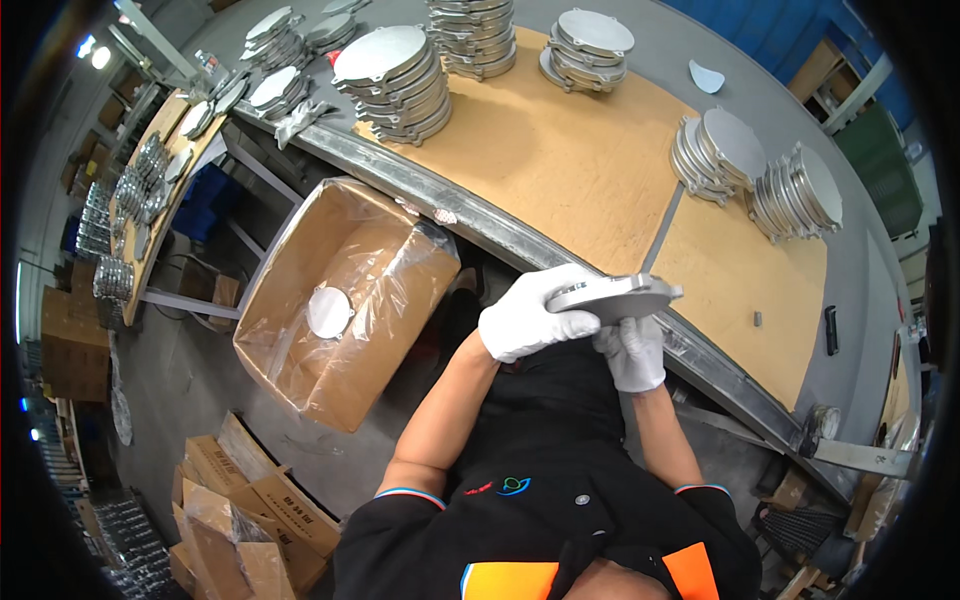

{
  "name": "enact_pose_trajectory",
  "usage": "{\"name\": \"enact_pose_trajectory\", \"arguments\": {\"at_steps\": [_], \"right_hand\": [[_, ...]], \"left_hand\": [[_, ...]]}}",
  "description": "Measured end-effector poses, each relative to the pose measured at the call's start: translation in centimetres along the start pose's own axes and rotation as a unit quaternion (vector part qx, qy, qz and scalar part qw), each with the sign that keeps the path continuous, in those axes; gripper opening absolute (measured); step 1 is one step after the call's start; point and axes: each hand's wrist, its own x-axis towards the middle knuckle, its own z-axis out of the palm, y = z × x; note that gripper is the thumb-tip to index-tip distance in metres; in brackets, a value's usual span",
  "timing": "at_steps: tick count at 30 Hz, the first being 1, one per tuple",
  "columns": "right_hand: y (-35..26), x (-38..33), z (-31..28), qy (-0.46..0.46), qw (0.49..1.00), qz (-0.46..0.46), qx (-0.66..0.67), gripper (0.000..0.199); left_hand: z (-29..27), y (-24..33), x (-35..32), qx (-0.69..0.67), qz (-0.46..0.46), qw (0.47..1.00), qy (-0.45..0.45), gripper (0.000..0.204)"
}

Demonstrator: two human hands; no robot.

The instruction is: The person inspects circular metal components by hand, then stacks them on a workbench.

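Observation:
Both my hands wear white gloves and are at a round, flat grey metal cover with small lugs on its rim, tilted in front of me near the table edge. My left hand grips its left side, with the thumb along the near edge and the fingers on the far side. Below the cover, my right hand has its fingers curled up against the lower rim; the cover hides their tips. On the table stand a tall stack of similar covers, another stack and a lower one.
Leaning covers and a tipped row lie on the table's right. A plastic-lined carton holding one cover stands left. Flattened cardboard lies on the floor. A black-handled tool rests near the right edge.

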Motion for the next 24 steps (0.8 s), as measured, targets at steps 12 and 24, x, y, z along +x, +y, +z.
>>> {"name": "enact_pose_trajectory", "arguments": {"at_steps": [12,24], "right_hand": [[1.0,0.6,-0.6,-0.106,0.966,0.119,0.202,0.039],[-3.4,0.2,1.7,0.028,0.877,0.211,0.431,0.042]], "left_hand": [[0.4,-0.2,0.0,0.019,0.016,0.998,0.052,0.069],[-0.1,-1.4,1.3,-0.419,-0.071,0.886,0.187,0.044]]}}
